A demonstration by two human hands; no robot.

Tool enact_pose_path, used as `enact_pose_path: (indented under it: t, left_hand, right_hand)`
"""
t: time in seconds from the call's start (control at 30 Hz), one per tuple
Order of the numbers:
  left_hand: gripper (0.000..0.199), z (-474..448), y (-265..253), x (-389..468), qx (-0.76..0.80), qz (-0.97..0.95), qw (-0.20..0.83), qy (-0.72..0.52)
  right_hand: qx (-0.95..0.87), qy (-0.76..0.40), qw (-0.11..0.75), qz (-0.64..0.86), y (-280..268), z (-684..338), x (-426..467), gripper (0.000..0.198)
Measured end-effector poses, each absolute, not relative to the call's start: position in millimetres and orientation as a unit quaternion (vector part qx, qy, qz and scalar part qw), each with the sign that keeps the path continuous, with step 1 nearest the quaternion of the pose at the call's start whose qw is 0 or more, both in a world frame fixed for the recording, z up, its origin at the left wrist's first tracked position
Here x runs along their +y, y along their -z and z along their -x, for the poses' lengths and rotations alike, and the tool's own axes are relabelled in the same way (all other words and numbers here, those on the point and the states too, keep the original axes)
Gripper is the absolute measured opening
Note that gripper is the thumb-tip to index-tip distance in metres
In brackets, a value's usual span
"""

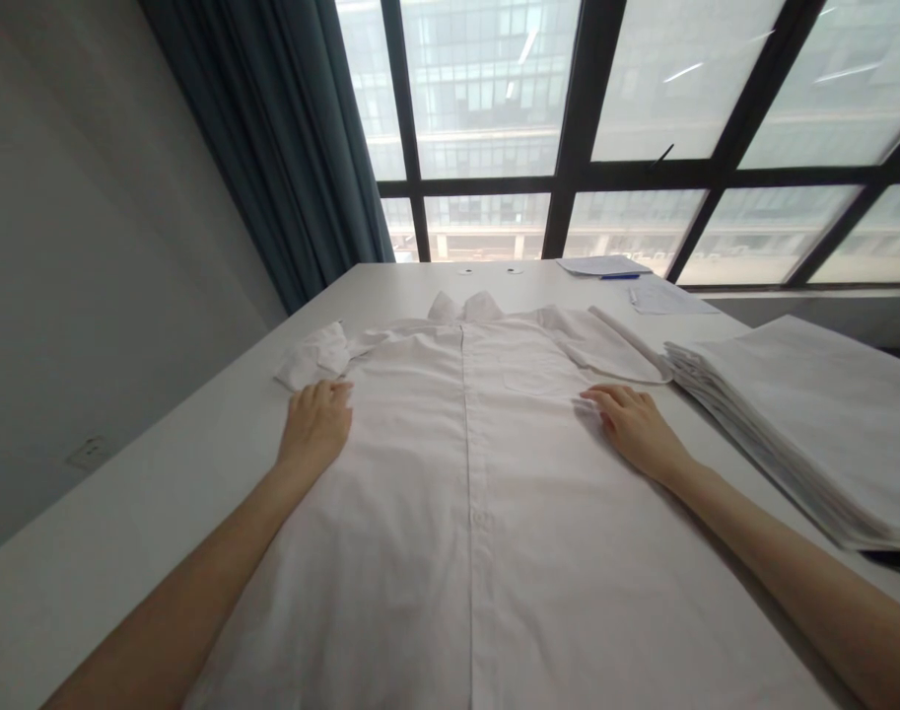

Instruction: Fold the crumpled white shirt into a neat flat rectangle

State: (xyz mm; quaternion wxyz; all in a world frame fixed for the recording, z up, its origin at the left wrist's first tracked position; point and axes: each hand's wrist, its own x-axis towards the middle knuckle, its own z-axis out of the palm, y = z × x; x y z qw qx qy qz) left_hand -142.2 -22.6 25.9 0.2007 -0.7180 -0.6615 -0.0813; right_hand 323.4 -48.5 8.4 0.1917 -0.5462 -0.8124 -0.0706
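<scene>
A white button-up shirt (412, 473) lies front side up on the white table, its collar pointing away from me and its short sleeves spread to either side. The left sleeve is crumpled, while the right one lies flatter. My left hand (316, 422) rests on the shirt's left side just below that sleeve, fingers bent over the cloth. On the opposite side, my right hand (637, 426) touches the shirt below the chest pocket, with its fingers loosely extended and thumb apart. The undersides of both hands are hidden. The shirt's hem runs out of view at the bottom.
At the right, a thick stack of folded white cloth (811, 424) stands on the table (220, 434). Papers (604, 265) and a blue pen (619, 277) lie at the far edge. Windows rise behind, with a dark blue curtain (287, 138) at the left.
</scene>
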Motion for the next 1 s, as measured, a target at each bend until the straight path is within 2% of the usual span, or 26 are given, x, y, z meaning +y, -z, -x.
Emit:
enact_pose_path:
  t: [0.1, 0.2, 0.3, 0.6, 0.8, 1.0]
  left_hand:
    - [0.04, 125.2, -25.2, -23.4, -0.574, 0.804, 0.123, 0.089]
    - [0.049, 110.0, -19.1, -26.1, -0.516, 0.852, 0.036, 0.085]
    - [0.055, 103.8, -11.5, -30.2, -0.489, 0.87, -0.003, 0.059]
    - [0.059, 105.5, -8.9, -33.2, -0.477, 0.879, -0.002, 0.013]
    - [0.066, 104.8, -7.4, -32.8, -0.482, 0.876, -0.007, 0.008]
    - [0.064, 105.1, -5.5, -33.4, -0.476, 0.879, 0.003, 0.027]
  right_hand:
    - [-0.853, 0.047, 0.179, 0.488, -12.1, -315.5, -52.7, 0.038]
    - [-0.886, -0.007, 0.162, 0.434, -13.0, -310.5, -55.5, 0.04]
    - [-0.894, -0.052, 0.133, 0.426, -12.4, -308.9, -56.5, 0.048]
    - [-0.892, -0.085, 0.075, 0.439, -20.0, -298.0, -64.6, 0.055]
    - [-0.914, -0.149, 0.043, 0.374, -27.7, -277.5, -98.4, 0.054]
    - [-0.932, -0.218, 0.035, 0.289, -39.0, -265.1, -158.9, 0.054]
